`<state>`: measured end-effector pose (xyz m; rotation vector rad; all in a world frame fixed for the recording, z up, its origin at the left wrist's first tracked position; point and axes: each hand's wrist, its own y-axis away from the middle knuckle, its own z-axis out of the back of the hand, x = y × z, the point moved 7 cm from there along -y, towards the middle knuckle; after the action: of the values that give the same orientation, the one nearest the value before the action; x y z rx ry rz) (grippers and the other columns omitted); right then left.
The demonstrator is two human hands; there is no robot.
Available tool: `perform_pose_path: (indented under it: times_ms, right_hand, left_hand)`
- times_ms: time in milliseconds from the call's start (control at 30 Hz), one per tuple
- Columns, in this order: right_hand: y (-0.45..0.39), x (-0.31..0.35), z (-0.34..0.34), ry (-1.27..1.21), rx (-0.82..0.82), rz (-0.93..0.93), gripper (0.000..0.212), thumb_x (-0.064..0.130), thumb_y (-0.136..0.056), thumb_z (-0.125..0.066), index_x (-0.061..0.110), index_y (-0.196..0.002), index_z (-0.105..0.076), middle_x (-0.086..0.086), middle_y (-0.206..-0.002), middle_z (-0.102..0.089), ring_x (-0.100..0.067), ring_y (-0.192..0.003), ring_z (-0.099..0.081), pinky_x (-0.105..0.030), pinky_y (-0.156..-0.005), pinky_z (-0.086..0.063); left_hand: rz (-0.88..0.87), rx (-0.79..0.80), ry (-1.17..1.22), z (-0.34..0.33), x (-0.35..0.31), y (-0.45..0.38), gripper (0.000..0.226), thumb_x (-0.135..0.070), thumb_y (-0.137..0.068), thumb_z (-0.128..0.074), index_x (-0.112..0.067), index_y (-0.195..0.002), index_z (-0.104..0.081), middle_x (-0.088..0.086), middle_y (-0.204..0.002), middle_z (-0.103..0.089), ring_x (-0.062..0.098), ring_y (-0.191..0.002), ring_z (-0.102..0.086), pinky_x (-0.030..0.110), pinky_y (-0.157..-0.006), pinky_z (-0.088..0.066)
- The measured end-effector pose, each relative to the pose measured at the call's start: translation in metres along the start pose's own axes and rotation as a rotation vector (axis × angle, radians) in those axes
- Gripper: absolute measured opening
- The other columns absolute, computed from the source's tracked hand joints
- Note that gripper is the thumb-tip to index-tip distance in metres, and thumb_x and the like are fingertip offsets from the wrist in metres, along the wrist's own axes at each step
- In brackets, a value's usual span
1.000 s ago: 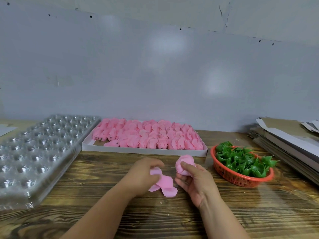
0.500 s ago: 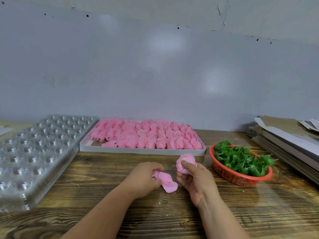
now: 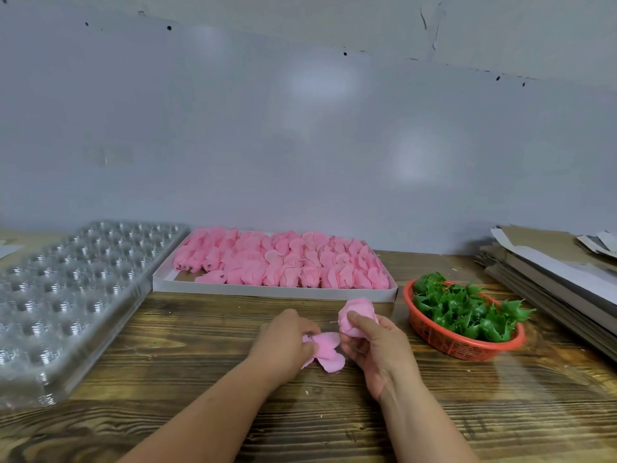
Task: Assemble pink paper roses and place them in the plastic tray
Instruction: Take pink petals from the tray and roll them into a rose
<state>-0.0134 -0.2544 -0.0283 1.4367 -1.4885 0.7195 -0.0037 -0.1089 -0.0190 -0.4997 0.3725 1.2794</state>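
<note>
A dark-grained wooden plank tabletop (image 3: 200, 329) is filling the lower part of the view, w/ a plain pale grey wall (image 3: 300, 145) standing right behind it; the wall is showing a few small dark specks and soft light patches. No readable brand, label or writing anywhere.

On the left a clear plastic tray w/ rows of round cups (image 3: 66, 295) is lying flat, its cups showing nothing pink inside. Just beside it, at the back centre, a shallow white cardboard box (image 3: 273, 290) is holding rows of pink paper petal bundles (image 3: 283, 262), packed close. To the right a round red plastic mesh basket (image 3: 467, 345) is sitting heaped w/ green spiky plastic leaf pieces (image 3: 467, 309). At far right a stack of flat grey-brown cardboard sheets (image 3: 551, 272) is lying on the tabletop.

Near centre front, the left hand (image 3: 283, 342) is curling its fingers on a loose pink paper petal cluster (image 3: 325, 350), which is fanning out low over the wood; can't tell if it's touching the wood. The right hand (image 3: 374, 342) is holding a rolled pink paper rose bud (image 3: 357, 312) up, thumb pressing on its front, fingers wrapped behind. Bud and petal cluster are close together, approx. touching at the cluster's upper edge.
</note>
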Motion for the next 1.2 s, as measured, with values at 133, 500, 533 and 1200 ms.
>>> perform_pose_path:
  times_ms: [133,500,533,1200]
  right_hand:
    - [0.002,0.001,0.0,-0.007,0.005,0.006,0.013,0.002,-0.083,-0.064,0.006,-0.094,-0.059,-0.013,-0.07,-0.064,-0.02,-0.052,-0.058,-0.03,-0.056,-0.049]
    - [0.004,0.014,0.0,-0.058,0.02,0.121,0.022,0.002,-0.082,-0.065,0.004,-0.103,-0.061,-0.013,-0.08,-0.062,-0.016,-0.057,-0.058,-0.02,-0.047,-0.051]
    - [0.005,0.015,-0.001,-0.057,0.03,0.132,0.021,0.003,-0.082,-0.065,0.004,-0.103,-0.061,-0.013,-0.08,-0.063,-0.015,-0.057,-0.059,-0.02,-0.047,-0.052]
    - [0.006,0.02,-0.002,-0.068,0.058,0.179,0.021,0.001,-0.081,-0.065,0.005,-0.101,-0.063,-0.011,-0.083,-0.065,-0.014,-0.063,-0.061,-0.022,-0.054,-0.053]
  left_hand:
    - [-0.002,-0.192,-0.103,0.012,-0.006,0.001,0.019,-0.028,-0.094,-0.056,-0.022,-0.095,-0.074,-0.005,-0.101,-0.061,0.018,-0.1,-0.055,0.03,-0.083,-0.042]
    - [0.325,-0.108,0.676,0.028,0.018,0.013,0.029,-0.015,-0.098,-0.046,0.003,-0.082,-0.063,0.013,-0.08,-0.06,0.02,-0.071,-0.051,0.03,-0.069,-0.04]
    - [0.357,-0.07,0.73,0.025,0.019,0.015,0.028,-0.015,-0.099,-0.046,0.0,-0.084,-0.065,0.009,-0.082,-0.064,0.021,-0.074,-0.055,0.032,-0.071,-0.043]
    - [0.142,-0.275,0.315,0.05,0.005,0.017,0.031,-0.02,-0.101,-0.042,-0.017,-0.071,-0.047,-0.002,-0.069,-0.049,0.008,-0.06,-0.04,0.022,-0.054,-0.029]
